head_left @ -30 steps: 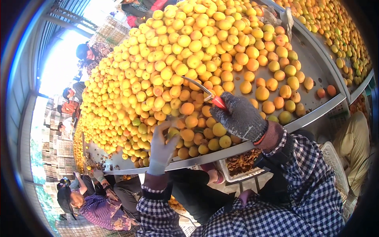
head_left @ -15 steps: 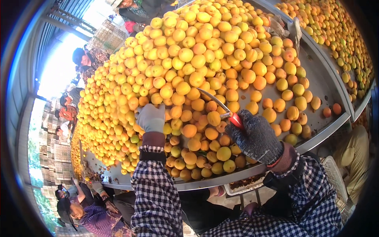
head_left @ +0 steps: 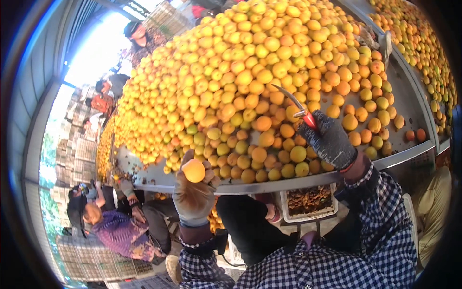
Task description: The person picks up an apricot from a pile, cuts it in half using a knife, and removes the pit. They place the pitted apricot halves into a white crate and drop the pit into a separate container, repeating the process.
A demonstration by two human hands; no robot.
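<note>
The left hand (head_left: 195,192), in a worn, stained fabric glove, is curled around one round, smooth orange-yellow apricot (head_left: 194,170), pinched between thumb and fingertips just off the near edge of the sorting table (head_left: 269,185). The right hand (head_left: 329,142), in a dark speckled knit glove, is closed in a fist on a red-handled knife (head_left: 297,107) whose thin curved metal blade rises over the fruit near the table's near edge. A deep heap of apricots (head_left: 240,77) covers the grey metal table. Below its rim sits a shallow white tray of brown pits (head_left: 308,201).
</note>
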